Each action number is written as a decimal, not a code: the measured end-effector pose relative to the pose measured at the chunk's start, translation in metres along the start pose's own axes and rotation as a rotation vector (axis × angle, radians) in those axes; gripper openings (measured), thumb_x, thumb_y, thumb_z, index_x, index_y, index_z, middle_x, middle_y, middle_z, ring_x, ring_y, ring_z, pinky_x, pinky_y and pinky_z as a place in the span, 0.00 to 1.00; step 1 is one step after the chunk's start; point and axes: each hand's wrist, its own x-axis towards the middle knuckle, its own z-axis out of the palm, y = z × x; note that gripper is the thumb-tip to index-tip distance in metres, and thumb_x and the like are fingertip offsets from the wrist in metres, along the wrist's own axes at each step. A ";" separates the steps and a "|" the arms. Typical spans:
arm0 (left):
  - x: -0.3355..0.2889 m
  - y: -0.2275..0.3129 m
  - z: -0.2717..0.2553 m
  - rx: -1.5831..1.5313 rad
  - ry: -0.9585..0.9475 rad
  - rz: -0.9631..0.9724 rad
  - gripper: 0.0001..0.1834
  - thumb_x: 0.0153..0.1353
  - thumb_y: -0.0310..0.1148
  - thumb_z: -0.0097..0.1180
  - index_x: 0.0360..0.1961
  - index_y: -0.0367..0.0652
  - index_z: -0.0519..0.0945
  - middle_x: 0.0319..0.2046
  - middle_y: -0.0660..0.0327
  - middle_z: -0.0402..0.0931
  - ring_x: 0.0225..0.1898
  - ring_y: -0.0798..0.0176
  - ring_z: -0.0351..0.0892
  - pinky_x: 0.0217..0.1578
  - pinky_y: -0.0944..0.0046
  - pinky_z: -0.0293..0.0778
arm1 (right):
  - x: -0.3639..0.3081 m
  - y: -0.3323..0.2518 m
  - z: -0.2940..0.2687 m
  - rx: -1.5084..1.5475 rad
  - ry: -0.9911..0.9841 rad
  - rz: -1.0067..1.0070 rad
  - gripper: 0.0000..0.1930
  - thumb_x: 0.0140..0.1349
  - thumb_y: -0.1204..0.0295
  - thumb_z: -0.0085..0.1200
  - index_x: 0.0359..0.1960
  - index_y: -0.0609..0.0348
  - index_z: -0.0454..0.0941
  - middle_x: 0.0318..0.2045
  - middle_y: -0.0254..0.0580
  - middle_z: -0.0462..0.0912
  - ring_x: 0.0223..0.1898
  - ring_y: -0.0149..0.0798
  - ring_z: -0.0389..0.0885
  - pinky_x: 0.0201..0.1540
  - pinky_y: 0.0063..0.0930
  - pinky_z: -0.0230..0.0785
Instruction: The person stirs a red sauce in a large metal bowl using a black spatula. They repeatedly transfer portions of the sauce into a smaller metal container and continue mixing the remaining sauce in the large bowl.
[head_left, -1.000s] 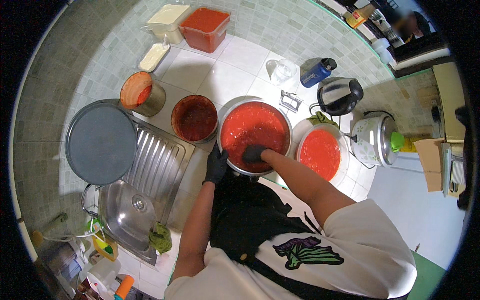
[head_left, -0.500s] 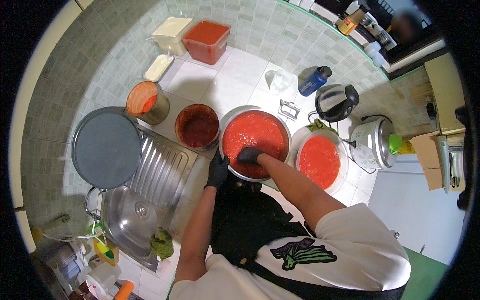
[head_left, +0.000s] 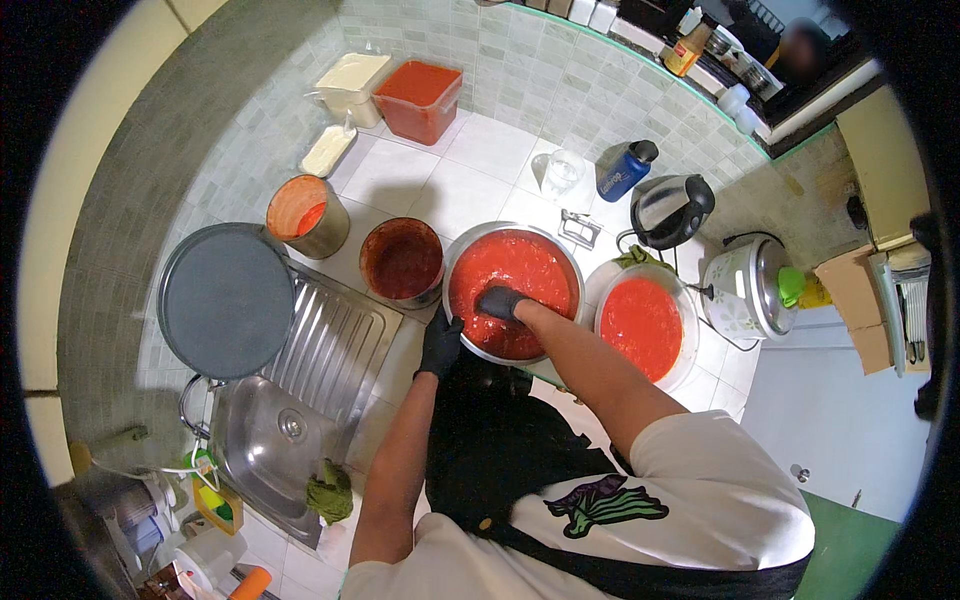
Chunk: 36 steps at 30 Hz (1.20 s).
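Note:
In front of me stands a wide metal bowl [head_left: 572, 262] filled with chunky red tomato sauce [head_left: 515, 255]. My left hand [head_left: 440, 343], in a black glove, is closed on the bowl's near left rim. My right hand [head_left: 500, 302], gloved in black too, dips into the sauce left of the middle. Its fingers are sunk in the sauce, so their pose is hidden. Just left of the bowl is a metal pot [head_left: 370, 262] with darker red sauce inside. To the right, a pale round tub [head_left: 690, 345] holds more red sauce.
A steel sink [head_left: 250, 430] and a round grey tray [head_left: 228, 300] lie left. Behind are a sauce-smeared can [head_left: 325, 228], a tub of red sauce [head_left: 420, 115] and a cream-filled tub [head_left: 350, 100]. A blue bottle [head_left: 625, 172], kettle [head_left: 668, 212] and rice cooker [head_left: 735, 285] stand right.
The view has shifted slightly, so the things at the left sit a little lower and further right. My right hand is still in the sauce and my left still on the rim.

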 end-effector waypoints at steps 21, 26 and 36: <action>-0.004 -0.026 -0.002 0.002 -0.039 0.000 0.30 0.66 0.34 0.51 0.70 0.40 0.66 0.63 0.46 0.74 0.64 0.45 0.74 0.62 0.53 0.68 | 0.024 -0.051 -0.045 0.434 -0.076 0.461 0.22 0.69 0.54 0.43 0.50 0.52 0.86 0.55 0.50 0.83 0.57 0.48 0.81 0.63 0.43 0.68; 0.007 -0.026 0.001 0.142 0.035 0.061 0.31 0.66 0.33 0.50 0.71 0.40 0.65 0.64 0.45 0.73 0.64 0.43 0.73 0.63 0.51 0.67 | 0.026 -0.037 -0.031 0.175 -0.013 0.276 0.19 0.66 0.60 0.45 0.43 0.54 0.86 0.48 0.52 0.85 0.50 0.52 0.84 0.55 0.45 0.74; -0.001 -0.009 -0.002 0.128 -0.010 -0.054 0.30 0.67 0.31 0.49 0.70 0.40 0.65 0.63 0.45 0.74 0.64 0.44 0.73 0.63 0.50 0.67 | 0.008 -0.061 -0.019 0.259 -0.019 0.386 0.18 0.62 0.65 0.45 0.40 0.57 0.87 0.43 0.55 0.86 0.46 0.53 0.86 0.51 0.44 0.77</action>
